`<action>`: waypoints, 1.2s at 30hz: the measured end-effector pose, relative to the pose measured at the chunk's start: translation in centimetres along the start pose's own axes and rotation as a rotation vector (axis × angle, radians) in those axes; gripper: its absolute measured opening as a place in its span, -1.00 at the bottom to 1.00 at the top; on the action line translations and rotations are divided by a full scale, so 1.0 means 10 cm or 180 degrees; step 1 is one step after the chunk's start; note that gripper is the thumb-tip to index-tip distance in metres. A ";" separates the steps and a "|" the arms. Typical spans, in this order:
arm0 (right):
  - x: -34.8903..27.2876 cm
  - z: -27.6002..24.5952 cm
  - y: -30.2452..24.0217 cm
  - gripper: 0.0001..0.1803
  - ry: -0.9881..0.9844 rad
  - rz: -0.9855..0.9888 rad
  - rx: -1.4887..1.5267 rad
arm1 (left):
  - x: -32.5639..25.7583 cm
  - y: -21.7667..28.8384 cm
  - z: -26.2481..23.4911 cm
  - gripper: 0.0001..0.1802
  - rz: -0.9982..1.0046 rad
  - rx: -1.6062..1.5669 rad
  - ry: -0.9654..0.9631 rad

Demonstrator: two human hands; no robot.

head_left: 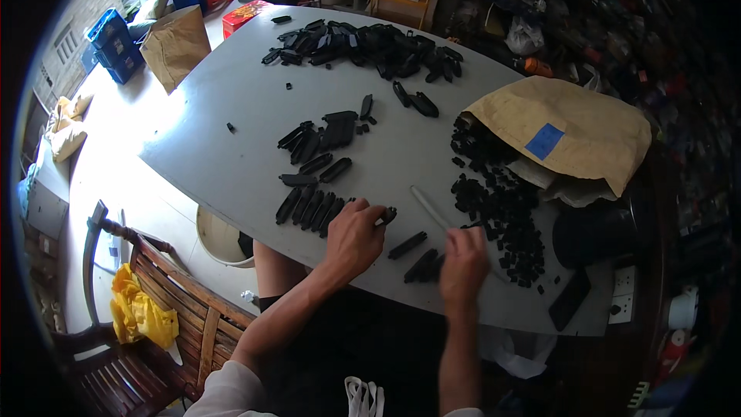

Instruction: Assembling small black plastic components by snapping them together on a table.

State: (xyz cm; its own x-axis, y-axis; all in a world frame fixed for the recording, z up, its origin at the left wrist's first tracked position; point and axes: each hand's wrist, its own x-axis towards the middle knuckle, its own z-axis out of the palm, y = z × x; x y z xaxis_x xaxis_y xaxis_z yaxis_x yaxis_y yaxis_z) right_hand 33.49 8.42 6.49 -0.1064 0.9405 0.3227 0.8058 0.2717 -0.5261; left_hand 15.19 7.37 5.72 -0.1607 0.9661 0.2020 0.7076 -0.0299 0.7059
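Note:
My left hand is closed in a pinch on a narrow black plastic casing, whose end sticks out past the fingertips. Beside its knuckles runs a row of similar black casings. My right hand bends down at the left edge of a heap of small black plastic pieces. Its fingers are pressed together, and whatever they hold is hidden. A pale stick lies on the table up against its fingertips. Between the hands rest a single casing and several more, partly behind the right hand.
The white table carries a large pile of black casings at the far side and a smaller cluster mid-table. A brown paper bag spills small pieces at the right. A dark phone-like slab and a power socket lie near right.

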 end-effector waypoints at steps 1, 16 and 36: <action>0.06 -0.08 0.13 -0.91 -0.0156 0.0059 -0.0308 | 0.02 0.00 0.05 -0.79 0.0128 0.0221 0.0081; 0.18 -0.10 0.71 -0.81 -0.0791 -0.0671 -0.1718 | 0.04 -0.09 0.35 -0.47 0.0749 0.0047 0.0033; -0.23 -0.13 0.05 -0.91 -0.1000 -0.0215 -0.1403 | -0.03 -0.16 0.50 -0.75 0.0490 0.0254 0.0409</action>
State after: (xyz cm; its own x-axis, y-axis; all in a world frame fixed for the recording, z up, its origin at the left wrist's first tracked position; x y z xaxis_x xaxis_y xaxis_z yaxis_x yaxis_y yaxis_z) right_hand 34.86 6.10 6.51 -0.2810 0.9579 0.0582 0.9518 0.2859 -0.1108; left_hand 17.58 8.40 1.12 -0.1293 0.9109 0.3918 0.7821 -0.1492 0.6050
